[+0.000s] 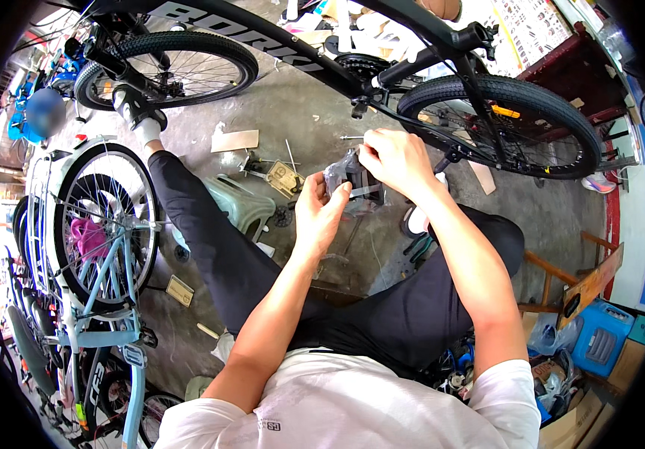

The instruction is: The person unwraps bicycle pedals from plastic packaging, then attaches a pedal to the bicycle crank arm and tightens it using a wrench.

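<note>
My left hand is closed, thumb and fingers pinching a crumpled clear plastic bag. A black, frame-like part, perhaps a bicycle pedal, shows in and behind the plastic, between my hands and partly hidden by them. My right hand is curled just right of the bag and a little higher. From its fingers a thin metal rod sticks out to the left; the rest of it is hidden. Beyond my hands stands a black bicycle, its rear wheel at the right.
A pale green plastic stool stands left of my hands. Cardboard pieces and tools, including green-handled pliers, lie on the floor. A light-blue bicycle is at the left. At the right are a wooden chair and a blue case.
</note>
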Demonstrator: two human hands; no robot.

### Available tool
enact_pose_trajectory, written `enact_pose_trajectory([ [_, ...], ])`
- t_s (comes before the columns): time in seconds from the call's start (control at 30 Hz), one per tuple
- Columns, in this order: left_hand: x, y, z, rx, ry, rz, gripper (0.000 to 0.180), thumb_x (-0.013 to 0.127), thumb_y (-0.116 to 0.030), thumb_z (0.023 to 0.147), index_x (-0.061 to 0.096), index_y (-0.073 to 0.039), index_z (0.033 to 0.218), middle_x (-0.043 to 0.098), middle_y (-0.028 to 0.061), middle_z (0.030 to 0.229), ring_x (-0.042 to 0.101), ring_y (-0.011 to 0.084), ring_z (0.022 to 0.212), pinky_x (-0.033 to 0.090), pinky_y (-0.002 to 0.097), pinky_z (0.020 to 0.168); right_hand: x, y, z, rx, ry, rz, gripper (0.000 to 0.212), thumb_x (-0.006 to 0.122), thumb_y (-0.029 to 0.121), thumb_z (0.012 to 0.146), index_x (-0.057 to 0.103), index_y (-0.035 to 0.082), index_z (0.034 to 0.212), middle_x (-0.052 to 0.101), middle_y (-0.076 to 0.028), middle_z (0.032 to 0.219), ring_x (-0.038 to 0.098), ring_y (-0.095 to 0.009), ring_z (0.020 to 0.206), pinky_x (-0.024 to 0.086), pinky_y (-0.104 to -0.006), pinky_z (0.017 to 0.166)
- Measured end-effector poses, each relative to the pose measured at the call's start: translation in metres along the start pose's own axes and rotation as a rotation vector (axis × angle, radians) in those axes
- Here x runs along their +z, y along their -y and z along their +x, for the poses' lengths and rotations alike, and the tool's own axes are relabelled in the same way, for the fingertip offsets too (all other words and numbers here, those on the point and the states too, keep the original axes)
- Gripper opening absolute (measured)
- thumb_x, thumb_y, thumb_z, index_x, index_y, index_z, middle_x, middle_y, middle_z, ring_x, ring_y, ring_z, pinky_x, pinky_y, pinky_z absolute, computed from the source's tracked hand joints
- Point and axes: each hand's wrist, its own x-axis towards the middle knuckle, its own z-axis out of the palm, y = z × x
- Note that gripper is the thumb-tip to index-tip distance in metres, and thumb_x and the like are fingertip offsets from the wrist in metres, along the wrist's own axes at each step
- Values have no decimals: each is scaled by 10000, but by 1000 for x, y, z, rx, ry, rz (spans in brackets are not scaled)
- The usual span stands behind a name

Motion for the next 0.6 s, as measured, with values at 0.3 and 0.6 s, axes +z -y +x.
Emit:
enact_pose_trajectory([
  [0.3,-3,-4,3,-69,-10,-9,535,741,-228,950,518,86,1322,707,110,1082,680,109,847,582,263,587,11,-8,0,145,32,134,214,698,234,865,664,35,793,671,-143,730,680,-351,678,529,-456,630],
  [0.6,-19,1,3,-120,-13,215,458,726,-125,917,567,75,1298,713,83,1057,663,107,896,543,254,752,-3,5,-2,-149,193,-6,260,688,147,858,711,98,1112,713,-100,933,720,-314,799,583,-422,705],
])
